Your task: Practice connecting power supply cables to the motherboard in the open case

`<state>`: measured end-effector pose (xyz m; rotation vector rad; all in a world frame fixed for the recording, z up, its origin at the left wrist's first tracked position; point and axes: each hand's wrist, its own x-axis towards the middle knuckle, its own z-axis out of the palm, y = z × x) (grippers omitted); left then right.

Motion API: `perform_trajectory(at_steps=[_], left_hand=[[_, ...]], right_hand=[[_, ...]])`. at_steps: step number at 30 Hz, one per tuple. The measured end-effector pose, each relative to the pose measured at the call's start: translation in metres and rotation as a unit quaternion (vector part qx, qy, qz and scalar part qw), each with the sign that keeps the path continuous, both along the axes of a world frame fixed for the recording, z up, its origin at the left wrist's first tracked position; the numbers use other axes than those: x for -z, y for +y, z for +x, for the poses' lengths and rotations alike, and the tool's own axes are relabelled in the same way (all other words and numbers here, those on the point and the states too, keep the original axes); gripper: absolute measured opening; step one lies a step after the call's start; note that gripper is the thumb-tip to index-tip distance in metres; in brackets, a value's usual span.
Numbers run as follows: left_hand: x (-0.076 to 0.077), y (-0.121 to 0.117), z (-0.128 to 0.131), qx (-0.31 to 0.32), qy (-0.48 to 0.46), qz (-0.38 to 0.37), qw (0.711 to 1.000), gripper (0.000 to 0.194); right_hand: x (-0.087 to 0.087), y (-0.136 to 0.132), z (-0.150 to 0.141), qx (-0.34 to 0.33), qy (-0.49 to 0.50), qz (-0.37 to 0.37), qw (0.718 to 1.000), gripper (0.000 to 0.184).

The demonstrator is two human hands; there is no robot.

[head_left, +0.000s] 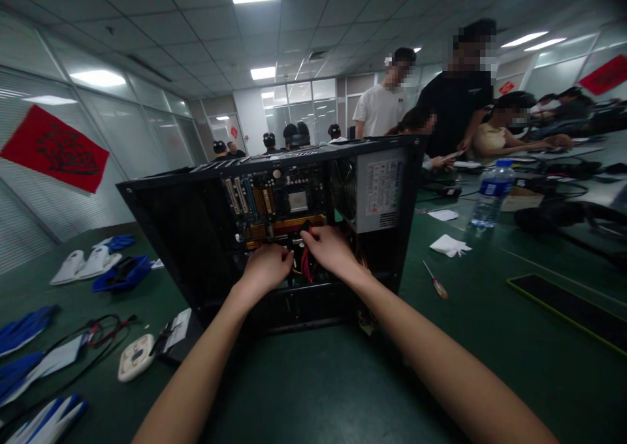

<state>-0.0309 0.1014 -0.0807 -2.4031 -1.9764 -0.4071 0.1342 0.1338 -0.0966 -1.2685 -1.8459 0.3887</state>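
Note:
In front of me a black computer case [206, 235] stands with its side open, showing a motherboard [257, 196] with a pale square processor area. A silver power supply [379, 189] fills the upper right corner. My left hand [267, 268] reaches into the lower middle, its fingers curled at the board's lower edge; what they grip is hidden. Beside it, my right hand [333, 251] is closed, thumb and forefinger pinching at a cable plug near the orange memory slots. Red and yellow power wires [307, 264] hang just under those fingers.
To the right lie a screwdriver [435, 281], white tissue [449, 245], a water bottle [492, 192] and a black slab with a green edge [573, 307]. At left are blue-white gloves [49, 424], a blue tray [122, 274] and a white gadget [136, 358]. Several people are beyond.

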Motion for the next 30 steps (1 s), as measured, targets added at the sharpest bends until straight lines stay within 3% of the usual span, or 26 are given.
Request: perform_trajectory(at_steps=[4,6,30], left_hand=[[0.005,0.005,0.009,-0.016,0.062,-0.002,0.998,0.039],[0.007,0.009,0.012,-0.026,0.080,0.003,0.996,0.040],[0.010,0.009,0.022,-0.035,0.100,0.008,0.994,0.042]], right_hand=[[0.002,-0.001,-0.001,-0.019,-0.012,-0.105,0.994,0.035],[0.003,0.000,-0.002,-0.012,-0.019,-0.120,0.992,0.035],[0.012,0.006,-0.005,0.002,-0.036,-0.089,0.995,0.038]])
